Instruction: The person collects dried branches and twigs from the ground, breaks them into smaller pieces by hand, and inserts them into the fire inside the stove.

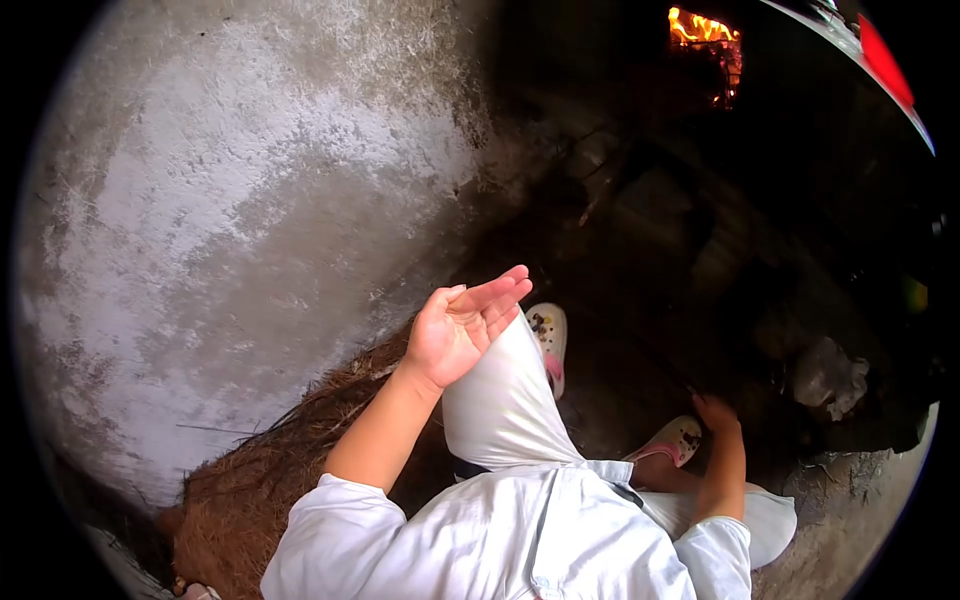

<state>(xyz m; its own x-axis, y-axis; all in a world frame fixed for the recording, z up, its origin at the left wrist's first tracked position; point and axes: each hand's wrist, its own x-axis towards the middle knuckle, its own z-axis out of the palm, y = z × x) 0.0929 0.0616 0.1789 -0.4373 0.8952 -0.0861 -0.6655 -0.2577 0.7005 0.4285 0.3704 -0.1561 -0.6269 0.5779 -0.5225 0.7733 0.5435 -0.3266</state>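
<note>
L hand mostly unfurled, nr knee

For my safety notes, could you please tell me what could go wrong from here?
Sparks from the open flames might ignite the dry brown plant litter at the person's left. Stray embers could get through the holes in the clogs. The right hand is low in dim surroundings, so it might brush something hot or sharp unnoticed.

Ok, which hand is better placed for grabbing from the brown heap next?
Probably the left hand: it's open, looks empty and nearer the brown heap. The right hand is down near a shoe, farther off.
</note>
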